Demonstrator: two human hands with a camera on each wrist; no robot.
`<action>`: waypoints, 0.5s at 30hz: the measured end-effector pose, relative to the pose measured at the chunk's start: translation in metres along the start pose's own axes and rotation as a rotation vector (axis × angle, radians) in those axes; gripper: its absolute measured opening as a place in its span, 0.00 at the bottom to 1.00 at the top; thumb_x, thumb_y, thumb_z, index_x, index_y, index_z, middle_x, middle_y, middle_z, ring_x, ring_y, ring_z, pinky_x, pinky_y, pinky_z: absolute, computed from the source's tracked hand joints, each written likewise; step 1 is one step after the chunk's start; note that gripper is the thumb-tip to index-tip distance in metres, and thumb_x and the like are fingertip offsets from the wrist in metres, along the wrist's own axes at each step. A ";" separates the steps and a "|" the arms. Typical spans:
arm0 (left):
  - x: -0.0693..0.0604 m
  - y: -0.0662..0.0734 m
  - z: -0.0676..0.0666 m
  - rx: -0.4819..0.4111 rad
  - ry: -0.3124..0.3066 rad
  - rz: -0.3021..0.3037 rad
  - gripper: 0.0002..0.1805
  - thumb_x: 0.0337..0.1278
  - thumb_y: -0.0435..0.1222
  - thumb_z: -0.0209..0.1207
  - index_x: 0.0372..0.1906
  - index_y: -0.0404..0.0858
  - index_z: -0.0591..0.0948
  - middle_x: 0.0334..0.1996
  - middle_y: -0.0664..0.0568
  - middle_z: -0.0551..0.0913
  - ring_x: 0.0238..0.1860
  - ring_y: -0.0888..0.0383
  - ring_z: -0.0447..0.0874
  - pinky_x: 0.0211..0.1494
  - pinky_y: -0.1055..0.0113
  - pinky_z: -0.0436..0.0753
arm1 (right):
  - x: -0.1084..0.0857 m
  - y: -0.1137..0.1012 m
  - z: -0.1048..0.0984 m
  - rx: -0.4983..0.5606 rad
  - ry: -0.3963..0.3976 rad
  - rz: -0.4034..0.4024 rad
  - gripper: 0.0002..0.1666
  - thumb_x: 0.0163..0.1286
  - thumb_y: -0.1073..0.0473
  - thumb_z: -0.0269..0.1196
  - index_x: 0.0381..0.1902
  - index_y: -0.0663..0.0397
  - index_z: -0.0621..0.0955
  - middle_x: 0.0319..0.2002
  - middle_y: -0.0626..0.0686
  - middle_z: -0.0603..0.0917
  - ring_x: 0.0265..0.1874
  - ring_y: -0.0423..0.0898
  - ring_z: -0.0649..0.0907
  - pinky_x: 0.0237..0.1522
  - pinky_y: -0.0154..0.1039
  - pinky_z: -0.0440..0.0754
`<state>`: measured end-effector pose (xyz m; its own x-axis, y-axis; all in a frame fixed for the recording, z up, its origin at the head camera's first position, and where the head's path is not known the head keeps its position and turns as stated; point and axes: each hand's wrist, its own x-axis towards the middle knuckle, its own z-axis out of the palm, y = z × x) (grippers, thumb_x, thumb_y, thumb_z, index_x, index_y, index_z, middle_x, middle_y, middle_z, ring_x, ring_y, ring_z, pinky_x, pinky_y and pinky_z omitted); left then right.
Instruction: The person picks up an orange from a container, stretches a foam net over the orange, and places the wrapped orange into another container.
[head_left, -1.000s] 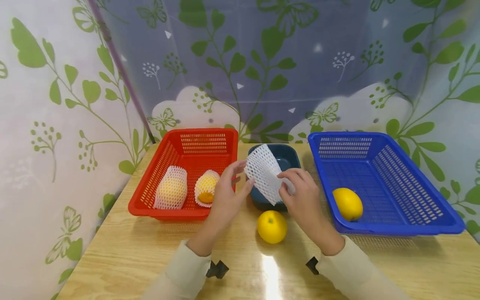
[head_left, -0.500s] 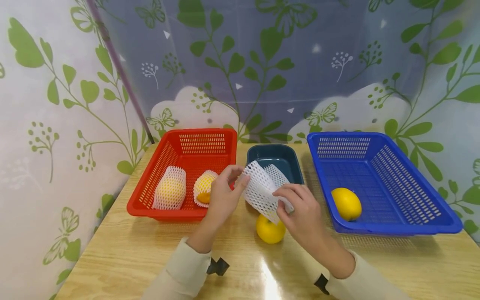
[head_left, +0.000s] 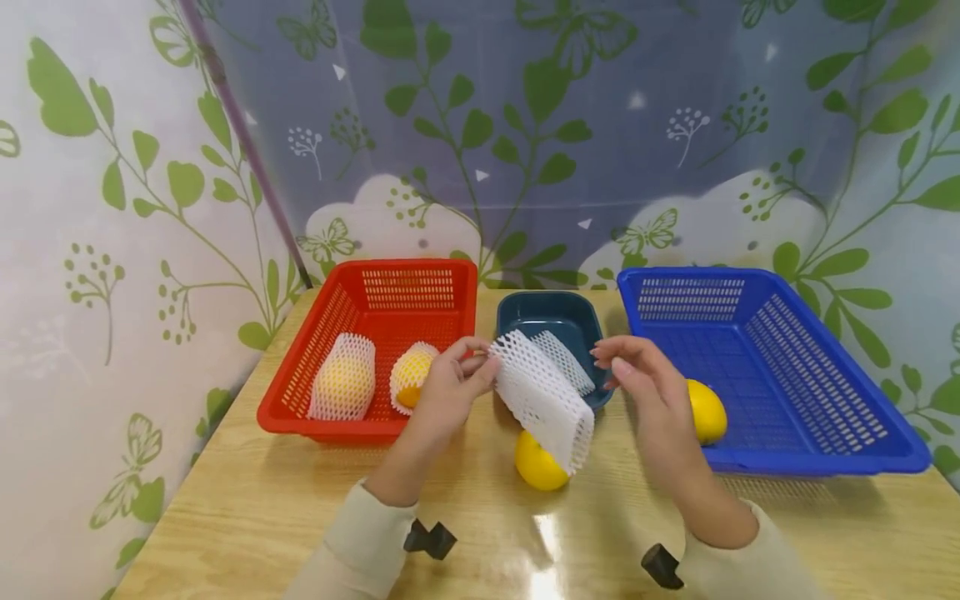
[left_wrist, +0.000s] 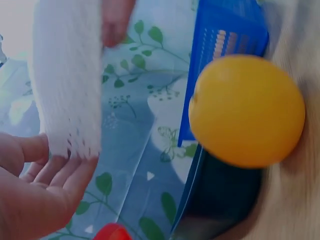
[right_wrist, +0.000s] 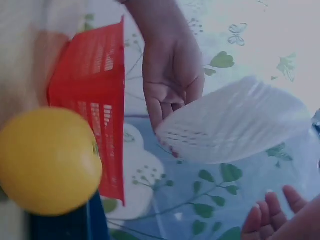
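Note:
My left hand (head_left: 450,379) pinches one end of a white foam fruit net (head_left: 543,404). The net slants down to the right, its lower end hanging in front of a round yellow fruit (head_left: 534,467) on the table. To the right, my right hand (head_left: 654,404) is apart from the net, fingers loosely bent and holding nothing. In the left wrist view, thumb and fingers grip the edge of the net (left_wrist: 67,80). A second foam net (head_left: 576,367) lies in the dark green tray (head_left: 551,318), partly hidden behind the held one.
A red basket (head_left: 330,427) stands left, holding a yellow fruit in a foam net (head_left: 342,379) and another netted fruit (head_left: 412,375). On the right, a blue basket (head_left: 780,375) holds a bare yellow fruit (head_left: 707,412), partly behind my right hand. A patterned curtain (head_left: 637,100) hangs behind.
My right hand has let go of the foam net and moved right. The net came down and nearer, uncovering the second net in the tray. My left hand still holds its end.

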<state>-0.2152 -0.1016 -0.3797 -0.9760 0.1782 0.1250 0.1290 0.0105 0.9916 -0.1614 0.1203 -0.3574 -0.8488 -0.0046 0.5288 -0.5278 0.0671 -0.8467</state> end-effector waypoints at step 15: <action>-0.013 -0.010 0.017 -0.183 -0.238 -0.119 0.15 0.68 0.31 0.55 0.54 0.31 0.69 0.47 0.40 0.83 0.41 0.59 0.83 0.53 0.64 0.82 | -0.001 0.035 0.011 0.351 -0.304 0.362 0.18 0.77 0.58 0.51 0.55 0.62 0.79 0.45 0.40 0.83 0.48 0.38 0.78 0.54 0.31 0.76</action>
<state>-0.2004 -0.0875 -0.3921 -0.9113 0.4113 0.0184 -0.0380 -0.1286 0.9910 -0.1793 0.1120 -0.3886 -0.9206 -0.3321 0.2053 -0.1376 -0.2162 -0.9666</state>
